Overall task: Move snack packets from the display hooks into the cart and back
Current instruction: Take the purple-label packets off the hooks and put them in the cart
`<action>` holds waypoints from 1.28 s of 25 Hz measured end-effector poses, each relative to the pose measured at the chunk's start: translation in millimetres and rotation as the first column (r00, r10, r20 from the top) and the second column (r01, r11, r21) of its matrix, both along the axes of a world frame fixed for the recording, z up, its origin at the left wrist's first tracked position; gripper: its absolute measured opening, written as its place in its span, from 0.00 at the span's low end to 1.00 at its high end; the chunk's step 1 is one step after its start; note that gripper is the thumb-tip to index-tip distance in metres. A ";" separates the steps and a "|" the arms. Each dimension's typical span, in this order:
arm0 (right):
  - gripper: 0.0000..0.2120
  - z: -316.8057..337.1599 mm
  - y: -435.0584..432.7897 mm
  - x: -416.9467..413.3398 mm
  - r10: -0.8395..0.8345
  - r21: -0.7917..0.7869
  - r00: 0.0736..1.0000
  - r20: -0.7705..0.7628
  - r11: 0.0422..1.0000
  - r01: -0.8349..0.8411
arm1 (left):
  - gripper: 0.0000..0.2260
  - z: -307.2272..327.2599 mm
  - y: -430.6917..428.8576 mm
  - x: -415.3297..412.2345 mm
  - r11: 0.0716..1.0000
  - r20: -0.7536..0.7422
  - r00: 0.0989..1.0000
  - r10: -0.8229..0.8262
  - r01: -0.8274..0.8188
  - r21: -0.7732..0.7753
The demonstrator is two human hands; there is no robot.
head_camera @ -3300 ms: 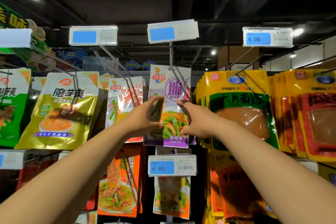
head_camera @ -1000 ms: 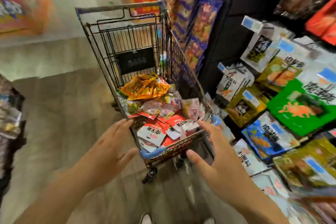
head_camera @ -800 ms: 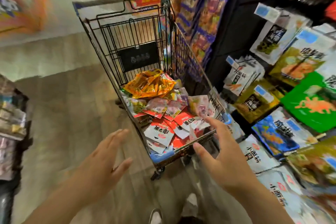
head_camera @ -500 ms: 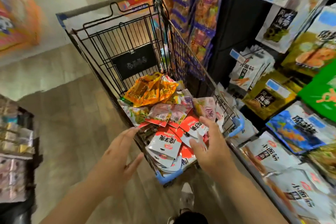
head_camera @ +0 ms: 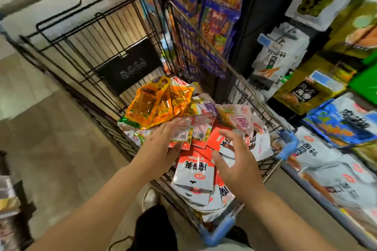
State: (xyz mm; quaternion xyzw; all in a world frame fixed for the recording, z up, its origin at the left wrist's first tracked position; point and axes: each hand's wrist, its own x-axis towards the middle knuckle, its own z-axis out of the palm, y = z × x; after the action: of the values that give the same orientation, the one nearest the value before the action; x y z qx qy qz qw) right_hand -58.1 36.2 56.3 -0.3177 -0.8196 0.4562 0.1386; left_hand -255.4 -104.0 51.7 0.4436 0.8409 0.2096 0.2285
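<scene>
Many snack packets [head_camera: 193,169] lie heaped in cart [head_camera: 91,43], more hung pkts [head_camera: 306,96] on display at rt; left hand [head_camera: 161,146] & right hand [head_camera: 237,163], fingers spread, grip nothing yet.

One camera sat up on the person's head. It looked forward and down into the cart [head_camera: 87,51], very close. The left hand [head_camera: 161,149] and right hand [head_camera: 238,166] showed low in its view. Snack racks [head_camera: 336,128] filled the right side, floor [head_camera: 51,138] the left.

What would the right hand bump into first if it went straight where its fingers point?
Probably the red-and-white packets heaped in the cart, right under the right hand; depth is unclear.
</scene>
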 end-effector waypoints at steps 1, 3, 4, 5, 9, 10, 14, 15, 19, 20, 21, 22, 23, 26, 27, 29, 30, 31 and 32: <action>0.23 0.7 -4.9 -6.9 -0.035 -0.003 0.999 0.027 0.999 0.035 | 0.31 -6.2 -2.4 -10.1 0.999 0.033 0.999 -0.037 0.037 0.016; 0.22 3.6 -19.3 -15.8 -0.057 0.011 0.995 0.079 0.998 0.056 | 0.30 -12.5 -10.7 -26.9 0.994 0.081 0.991 -0.102 0.098 0.052; 0.22 5.9 -31.5 -20.6 -0.092 0.026 0.991 0.098 0.996 0.090 | 0.30 -14.5 -17.2 -37.4 0.987 0.101 0.983 -0.155 0.150 0.056; 0.22 8.7 -44.5 -26.4 -0.143 0.036 0.984 0.103 0.989 0.140 | 0.29 -15.3 -26.1 -47.8 0.977 0.121 0.970 -0.210 0.205 0.051; 0.22 25.4 -93.6 -54.6 -0.436 0.012 0.899 0.040 0.900 0.436 | 0.29 -16.8 -62.8 -85.8 0.923 0.187 0.908 -0.375 0.385 -0.019; 0.21 28.6 -104.2 -60.9 -0.495 0.003 0.869 0.010 0.869 0.495 | 0.28 -16.0 -68.8 -92.7 0.926 0.210 0.907 -0.364 0.376 -0.018; 0.22 34.8 -132.8 -74.3 -0.668 -0.069 0.738 -0.093 0.744 0.665 | 0.27 -12.6 -75.3 -109.4 0.935 0.266 0.902 -0.341 0.355 -0.004; 0.22 32.3 -135.9 -74.8 -0.685 -0.080 0.720 -0.105 0.728 0.681 | 0.27 -14.0 -72.9 -112.6 0.929 0.272 0.895 -0.355 0.370 -0.006; 0.18 14.9 -136.3 -68.9 -0.728 -0.113 0.670 -0.144 0.685 0.720 | 0.29 -21.4 -49.5 -120.9 0.903 0.251 0.875 -0.414 0.430 -0.009; 0.17 11.2 -135.7 -67.4 -0.743 -0.134 0.654 -0.142 0.669 0.731 | 0.29 -21.5 -42.0 -121.8 0.899 0.245 0.873 -0.422 0.437 -0.009; 0.16 6.1 -135.3 -65.1 -0.761 -0.154 0.634 -0.137 0.649 0.745 | 0.29 -22.5 -34.2 -121.4 0.894 0.243 0.868 -0.432 0.448 -0.011; 0.16 1.0 -134.0 -63.4 -0.778 -0.169 0.615 -0.131 0.628 0.759 | 0.28 -24.0 -25.8 -120.4 0.889 0.239 0.864 -0.443 0.458 -0.011; 0.16 -4.1 -132.1 -62.1 -0.792 -0.179 0.598 -0.123 0.610 0.772 | 0.27 -26.0 -17.2 -118.8 0.884 0.236 0.860 -0.452 0.467 -0.010; 0.18 -18.3 -123.2 -57.4 -0.830 -0.185 0.547 -0.106 0.557 0.809 | 0.27 -32.5 6.2 -109.7 0.882 0.266 0.854 -0.448 0.471 -0.027; 0.18 -21.9 -119.3 -55.1 -0.840 -0.180 0.532 -0.109 0.543 0.821 | 0.28 -34.0 11.6 -106.8 0.881 0.270 0.854 -0.446 0.471 -0.037; 0.17 -28.4 -107.5 -48.8 -0.858 -0.184 0.501 -0.114 0.514 0.838 | 0.29 -34.9 22.0 -101.7 0.876 0.291 0.848 -0.442 0.478 -0.062; 0.17 -31.1 -99.8 -44.9 -0.865 -0.185 0.489 -0.117 0.502 0.845 | 0.29 -34.7 27.7 -100.3 0.872 0.311 0.843 -0.440 0.483 -0.075; 0.17 -33.3 -91.1 -41.5 -0.868 -0.182 0.482 -0.119 0.497 0.849 | 0.29 -34.1 34.0 -99.8 0.868 0.324 0.838 -0.439 0.489 -0.088; 0.18 -35.5 -81.7 -38.5 -0.868 -0.180 0.482 -0.118 0.496 0.849 | 0.29 -33.2 41.8 -99.9 0.863 0.331 0.835 -0.439 0.494 -0.100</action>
State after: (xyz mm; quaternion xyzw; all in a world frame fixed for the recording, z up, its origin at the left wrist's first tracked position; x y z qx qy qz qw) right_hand -96.7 -45.5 20.8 -0.6450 -0.5101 0.3936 0.4110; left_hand -355.3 -62.2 18.5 0.5765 0.6780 0.1338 0.4361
